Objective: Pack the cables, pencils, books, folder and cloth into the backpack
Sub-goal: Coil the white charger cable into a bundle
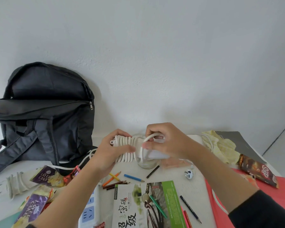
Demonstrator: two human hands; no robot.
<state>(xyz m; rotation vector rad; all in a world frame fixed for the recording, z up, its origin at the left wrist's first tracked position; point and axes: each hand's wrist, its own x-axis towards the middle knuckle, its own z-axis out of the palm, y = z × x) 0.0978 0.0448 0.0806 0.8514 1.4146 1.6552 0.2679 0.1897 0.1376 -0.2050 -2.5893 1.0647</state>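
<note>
Holding a white power strip [152, 154] above the table [171, 176], your left hand [109, 150] curls around the end where the coils sit, thumb lying across the front of them. The strip's white cable [127, 146] is wound in close turns around it. Your right hand [168, 142] pinches the last loop of that cable at the other end, finger and thumb closed on it. The bundle sits between your two hands, just over a glass jar [146, 163] that stands on the table. The black backpack [44, 112] leans against the wall [155, 55] at your left, its top zip open and its straps facing you. Loose pencils [133, 177] lie scattered in front of you, some beside the book [130, 206] and some on it. The red folder [283, 195] lies at your right, with the yellow cloth [220, 145] crumpled behind it near the wall. A white plug [188, 174] rests on the table between the book and the folder. A second power strip [15, 185], also wrapped in its cable, lies at the far left, next to several snack packets [43, 176].
</note>
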